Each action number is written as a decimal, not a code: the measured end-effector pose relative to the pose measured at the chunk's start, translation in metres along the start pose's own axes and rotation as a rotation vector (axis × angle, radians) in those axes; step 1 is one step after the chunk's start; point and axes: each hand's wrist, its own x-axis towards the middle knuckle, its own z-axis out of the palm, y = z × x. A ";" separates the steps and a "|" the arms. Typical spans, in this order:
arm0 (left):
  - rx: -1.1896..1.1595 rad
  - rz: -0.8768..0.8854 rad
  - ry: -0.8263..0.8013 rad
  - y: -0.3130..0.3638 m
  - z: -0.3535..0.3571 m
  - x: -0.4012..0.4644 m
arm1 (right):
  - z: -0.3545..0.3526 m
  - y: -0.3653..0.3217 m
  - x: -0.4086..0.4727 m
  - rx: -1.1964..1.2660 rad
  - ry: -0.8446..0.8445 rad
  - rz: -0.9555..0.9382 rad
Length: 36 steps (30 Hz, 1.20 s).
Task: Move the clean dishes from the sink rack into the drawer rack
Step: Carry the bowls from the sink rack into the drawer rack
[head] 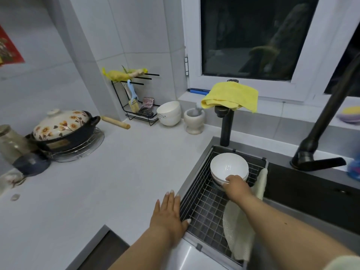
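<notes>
The right hand (236, 185) grips the 6 o'clock rim of the stacked white ceramic bowls (228, 166) in the wire sink rack (202, 207). The left hand (169, 214), fingers straight, rests flat on the grey countertop (97, 182) at the rack's 9 o'clock edge.

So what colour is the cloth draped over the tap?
Yellow cloth; it shows best in the head view.
</notes>
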 end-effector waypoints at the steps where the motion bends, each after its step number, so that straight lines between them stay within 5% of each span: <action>1: 0.004 0.000 -0.001 0.000 0.001 0.000 | 0.002 0.001 0.004 -0.004 0.007 -0.005; 10: -0.003 -0.006 0.000 -0.001 0.007 0.005 | 0.001 0.002 0.015 -0.261 0.031 -0.126; 23: -0.004 -0.009 -0.008 -0.001 0.005 0.004 | -0.010 -0.002 0.020 -0.338 -0.064 -0.044; 36: -0.024 0.001 -0.010 -0.002 0.006 0.004 | -0.018 -0.002 0.011 -0.160 0.220 -0.098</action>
